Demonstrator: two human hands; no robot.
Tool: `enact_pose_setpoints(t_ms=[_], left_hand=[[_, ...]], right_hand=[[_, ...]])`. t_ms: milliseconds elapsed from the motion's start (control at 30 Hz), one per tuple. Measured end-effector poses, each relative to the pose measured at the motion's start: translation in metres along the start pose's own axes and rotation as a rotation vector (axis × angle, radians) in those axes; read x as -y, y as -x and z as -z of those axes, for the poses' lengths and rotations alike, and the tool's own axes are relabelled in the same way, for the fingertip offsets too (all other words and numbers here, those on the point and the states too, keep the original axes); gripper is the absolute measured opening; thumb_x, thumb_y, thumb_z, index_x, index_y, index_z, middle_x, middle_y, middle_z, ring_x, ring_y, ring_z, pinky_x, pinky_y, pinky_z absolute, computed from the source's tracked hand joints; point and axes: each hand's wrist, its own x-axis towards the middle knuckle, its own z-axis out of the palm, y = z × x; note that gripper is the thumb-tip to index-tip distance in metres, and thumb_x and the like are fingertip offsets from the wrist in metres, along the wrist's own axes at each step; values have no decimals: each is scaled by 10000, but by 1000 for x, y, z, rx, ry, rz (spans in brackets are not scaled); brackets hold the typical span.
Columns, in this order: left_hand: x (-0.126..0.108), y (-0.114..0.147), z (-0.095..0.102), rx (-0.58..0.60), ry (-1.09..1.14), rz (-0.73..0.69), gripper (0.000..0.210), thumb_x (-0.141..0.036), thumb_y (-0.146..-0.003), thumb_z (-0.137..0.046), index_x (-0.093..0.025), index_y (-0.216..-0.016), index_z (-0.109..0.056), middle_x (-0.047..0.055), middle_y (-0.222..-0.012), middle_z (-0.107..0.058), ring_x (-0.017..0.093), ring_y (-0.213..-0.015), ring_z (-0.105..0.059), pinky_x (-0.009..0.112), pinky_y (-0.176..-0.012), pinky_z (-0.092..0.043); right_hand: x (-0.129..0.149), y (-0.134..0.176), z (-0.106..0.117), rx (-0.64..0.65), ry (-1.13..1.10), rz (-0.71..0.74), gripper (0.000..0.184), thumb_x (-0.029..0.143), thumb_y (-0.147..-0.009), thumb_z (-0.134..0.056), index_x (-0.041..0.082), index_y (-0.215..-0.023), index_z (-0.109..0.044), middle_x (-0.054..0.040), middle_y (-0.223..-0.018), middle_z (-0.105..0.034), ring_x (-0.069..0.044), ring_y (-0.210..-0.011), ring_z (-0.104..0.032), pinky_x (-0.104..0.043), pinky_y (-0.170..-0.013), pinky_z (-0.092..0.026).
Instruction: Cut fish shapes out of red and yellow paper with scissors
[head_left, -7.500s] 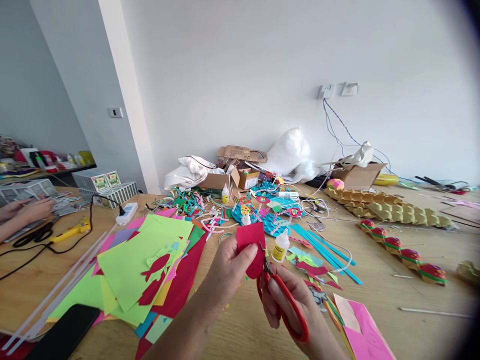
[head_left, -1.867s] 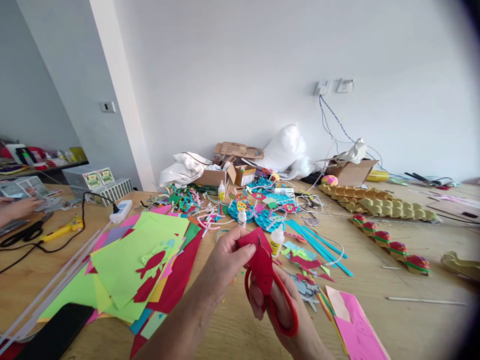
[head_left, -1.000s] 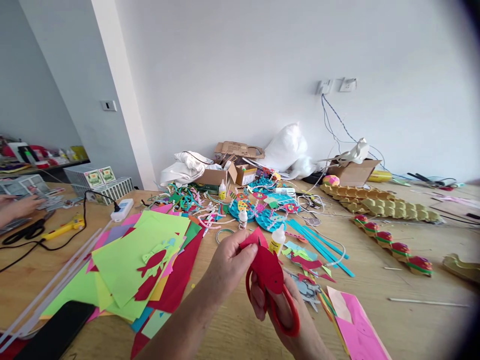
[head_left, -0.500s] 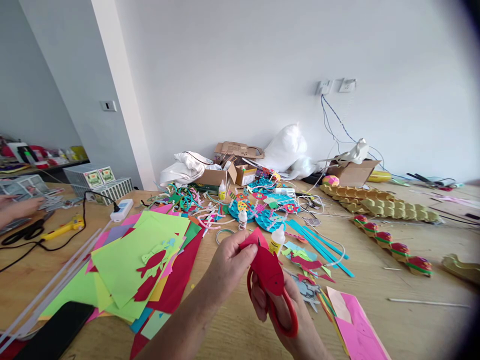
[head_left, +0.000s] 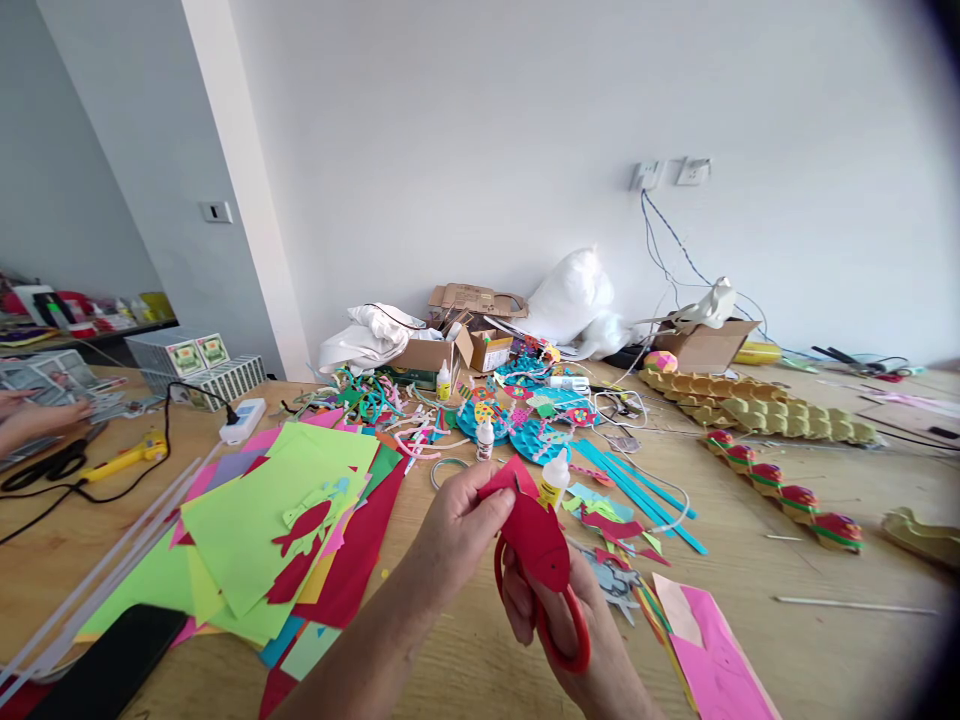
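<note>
My left hand [head_left: 476, 512] pinches red paper [head_left: 537, 542] hiding much of the scissors [head_left: 581, 637] my right hand [head_left: 559, 616] grips; cutting blind, I could miscut.

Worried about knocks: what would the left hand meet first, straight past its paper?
Probably the nearest white bottle, beyond the red paper in the left hand; depth is unclear.

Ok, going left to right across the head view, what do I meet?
Co-worker's hands, yellow tool, top lime-green sheet, the person's left hand, held red paper, blue strips, row of red-topped egg-carton cups.
</note>
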Motion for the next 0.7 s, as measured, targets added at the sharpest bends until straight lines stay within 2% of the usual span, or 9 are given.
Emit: enact_pose_setpoints(t_ms=[267,433,700], left_hand=[[2,0,2,-23,-67,-9,223,-287,-839,-435,-183,-642,-433,-43,-613,-410,97,-591,-368,208,-562,-312],[1,0,1,-60,-95,-25,231,-280,-839,-430,-184,-629,-425,-38,-617,-416,101,-598,-374,211,-564,-315],[0,-1,1,-31,-66,-28,225,-284,-831,-430,-182,-631,-445,-40,-601,-426,99,-573,-374,213,-549,-307]], right_hand=[[0,-2,2,39,61,31,410,544,-756,-591,180,-588,-501,55,-456,-423,-59,-350,-373,-176,-366,-290],[-1,-3,1,17,50,29,410,563,-752,-588,177,-626,-528,68,-429,-419,-52,-335,-370,-160,-352,-279],[-2,-4,2,2,81,9,466,623,-715,-578,167,-629,-535,65,-420,-441,-55,-325,-379,-165,-344,-295]])
